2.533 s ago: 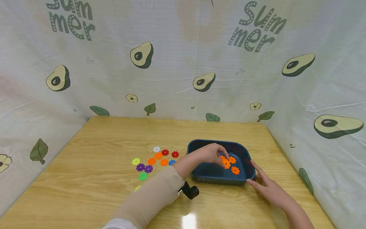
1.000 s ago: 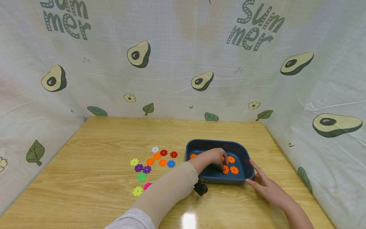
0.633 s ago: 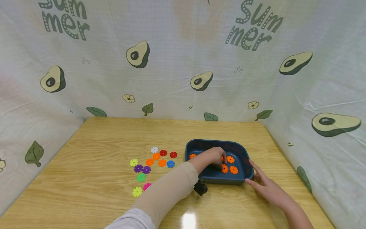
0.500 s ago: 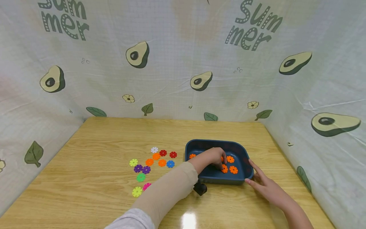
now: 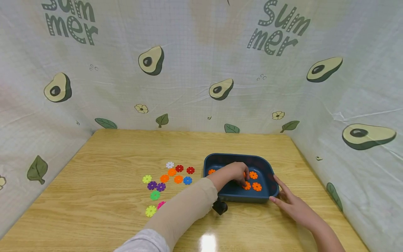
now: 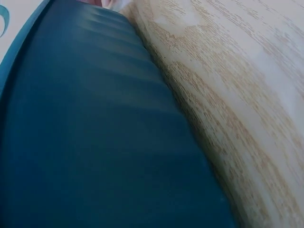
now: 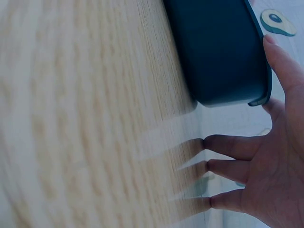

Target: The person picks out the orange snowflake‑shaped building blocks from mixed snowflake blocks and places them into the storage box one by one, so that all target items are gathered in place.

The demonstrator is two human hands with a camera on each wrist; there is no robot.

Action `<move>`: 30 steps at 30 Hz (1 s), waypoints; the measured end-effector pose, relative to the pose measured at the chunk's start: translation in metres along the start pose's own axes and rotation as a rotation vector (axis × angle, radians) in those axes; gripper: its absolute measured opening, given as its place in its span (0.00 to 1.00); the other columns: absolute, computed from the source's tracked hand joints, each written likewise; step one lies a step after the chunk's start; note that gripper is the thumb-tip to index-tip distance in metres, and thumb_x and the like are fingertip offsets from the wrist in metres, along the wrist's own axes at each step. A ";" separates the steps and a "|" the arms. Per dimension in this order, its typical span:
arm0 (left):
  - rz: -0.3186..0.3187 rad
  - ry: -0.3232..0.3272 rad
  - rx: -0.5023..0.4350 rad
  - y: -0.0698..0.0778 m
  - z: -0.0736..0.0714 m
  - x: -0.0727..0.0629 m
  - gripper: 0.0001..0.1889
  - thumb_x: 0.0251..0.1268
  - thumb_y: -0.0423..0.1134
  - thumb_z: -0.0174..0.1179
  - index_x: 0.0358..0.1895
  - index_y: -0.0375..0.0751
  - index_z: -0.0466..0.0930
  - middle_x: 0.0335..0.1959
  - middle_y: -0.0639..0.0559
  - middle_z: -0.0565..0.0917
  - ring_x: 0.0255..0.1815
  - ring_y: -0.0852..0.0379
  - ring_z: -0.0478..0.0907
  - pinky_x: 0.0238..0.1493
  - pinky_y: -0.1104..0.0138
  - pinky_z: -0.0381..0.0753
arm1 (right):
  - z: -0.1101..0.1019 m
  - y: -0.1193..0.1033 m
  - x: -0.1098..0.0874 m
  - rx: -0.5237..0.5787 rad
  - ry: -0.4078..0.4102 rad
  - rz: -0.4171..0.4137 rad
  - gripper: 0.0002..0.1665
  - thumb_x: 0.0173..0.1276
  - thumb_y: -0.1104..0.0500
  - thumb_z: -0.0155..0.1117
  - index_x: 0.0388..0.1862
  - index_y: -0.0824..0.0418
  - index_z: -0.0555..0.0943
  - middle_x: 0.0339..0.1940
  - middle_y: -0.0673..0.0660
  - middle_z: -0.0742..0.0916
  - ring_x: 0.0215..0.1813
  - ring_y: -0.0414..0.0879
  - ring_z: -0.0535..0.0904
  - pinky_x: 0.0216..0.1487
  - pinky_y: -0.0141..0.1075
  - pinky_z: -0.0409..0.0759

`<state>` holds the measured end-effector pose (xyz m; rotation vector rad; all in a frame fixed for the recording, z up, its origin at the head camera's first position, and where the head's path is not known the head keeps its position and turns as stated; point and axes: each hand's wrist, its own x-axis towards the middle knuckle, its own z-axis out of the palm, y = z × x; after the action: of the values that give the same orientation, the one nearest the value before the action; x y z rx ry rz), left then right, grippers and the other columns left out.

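In the head view my left hand (image 5: 236,171) reaches down into a dark blue plastic bin (image 5: 230,197), fingers bent, pinching the left edge of an orange notched plastic disc (image 5: 247,186). Beside it on the bin floor lie more orange discs (image 5: 256,186), one partly behind the fingers; another orange disc (image 5: 211,172) lies at the bin's left end. My right hand (image 5: 294,206) is at the bin's near right corner, thumb and index finger straight against its rim. The right wrist view shows its other fingers (image 7: 232,169) spread, tips on the table. The left wrist view shows only the bin's outer wall (image 6: 104,123).
Left of the bin, loose notched discs lie on the wooden table (image 5: 104,168): white (image 5: 170,165), red (image 5: 190,170), orange (image 5: 178,179), blue (image 5: 187,180), purple (image 5: 152,185), green (image 5: 155,195), yellow (image 5: 150,211) and pink (image 5: 161,204). A printed curtain (image 5: 185,98) closes off the back and sides.
Since 2.5 seconds ago my left hand has lowered an orange disc from above the others to the bin floor, beside them. During the last second it barely shifts. My right hand keeps its place.
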<state>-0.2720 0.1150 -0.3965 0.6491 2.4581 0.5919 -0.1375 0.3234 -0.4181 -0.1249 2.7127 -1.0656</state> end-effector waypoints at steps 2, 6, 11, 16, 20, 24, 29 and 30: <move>0.022 0.012 0.044 0.000 -0.001 -0.002 0.06 0.56 0.35 0.72 0.34 0.49 0.85 0.33 0.58 0.79 0.25 0.60 0.75 0.29 0.70 0.75 | 0.000 0.000 0.000 0.000 0.001 -0.002 0.47 0.75 0.44 0.54 0.81 0.42 0.37 0.66 0.81 0.67 0.67 0.74 0.63 0.56 0.68 0.66; 0.069 0.036 0.105 0.000 -0.007 -0.006 0.06 0.57 0.37 0.72 0.37 0.49 0.86 0.40 0.59 0.80 0.27 0.62 0.77 0.31 0.71 0.75 | 0.000 -0.001 0.000 -0.003 0.004 -0.004 0.47 0.75 0.44 0.54 0.81 0.42 0.37 0.66 0.81 0.67 0.67 0.74 0.63 0.56 0.68 0.65; 0.132 0.080 0.151 -0.002 -0.015 -0.015 0.09 0.56 0.41 0.73 0.40 0.51 0.86 0.50 0.60 0.80 0.36 0.62 0.76 0.37 0.71 0.76 | 0.000 -0.002 0.000 -0.016 0.005 -0.002 0.47 0.75 0.44 0.54 0.81 0.42 0.37 0.65 0.81 0.67 0.66 0.75 0.64 0.55 0.69 0.65; 0.165 0.093 0.150 -0.003 -0.024 -0.032 0.11 0.56 0.42 0.73 0.42 0.52 0.85 0.52 0.60 0.79 0.38 0.62 0.74 0.37 0.70 0.75 | -0.001 -0.001 0.000 -0.019 -0.003 0.004 0.48 0.75 0.43 0.54 0.81 0.42 0.37 0.65 0.82 0.67 0.66 0.75 0.63 0.55 0.69 0.64; 0.170 0.078 0.138 -0.005 -0.031 -0.048 0.12 0.57 0.41 0.72 0.45 0.51 0.84 0.42 0.60 0.80 0.31 0.61 0.74 0.33 0.69 0.74 | -0.001 -0.001 0.000 -0.022 -0.008 0.007 0.48 0.75 0.43 0.54 0.80 0.42 0.37 0.66 0.82 0.66 0.67 0.75 0.62 0.55 0.70 0.64; 0.176 0.063 0.132 -0.007 -0.036 -0.062 0.13 0.58 0.40 0.71 0.46 0.52 0.84 0.31 0.62 0.79 0.28 0.63 0.75 0.32 0.70 0.74 | -0.002 -0.001 0.000 -0.025 -0.005 0.001 0.48 0.75 0.43 0.54 0.80 0.42 0.36 0.66 0.82 0.65 0.67 0.75 0.62 0.55 0.70 0.64; 0.189 0.059 0.145 -0.012 -0.040 -0.077 0.14 0.57 0.40 0.71 0.47 0.54 0.83 0.27 0.62 0.79 0.28 0.63 0.76 0.31 0.70 0.75 | -0.001 0.000 0.000 -0.025 0.001 -0.005 0.48 0.75 0.43 0.54 0.81 0.42 0.37 0.66 0.82 0.65 0.67 0.75 0.62 0.55 0.70 0.64; 0.192 0.062 0.151 -0.014 -0.040 -0.080 0.14 0.57 0.40 0.71 0.46 0.54 0.82 0.27 0.62 0.79 0.28 0.63 0.75 0.30 0.70 0.75 | 0.000 0.000 0.000 -0.028 0.004 -0.007 0.48 0.75 0.43 0.54 0.81 0.42 0.37 0.66 0.82 0.65 0.67 0.76 0.62 0.55 0.70 0.64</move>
<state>-0.2398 0.0491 -0.3430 0.9485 2.5328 0.5087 -0.1376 0.3234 -0.4178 -0.1374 2.7338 -1.0310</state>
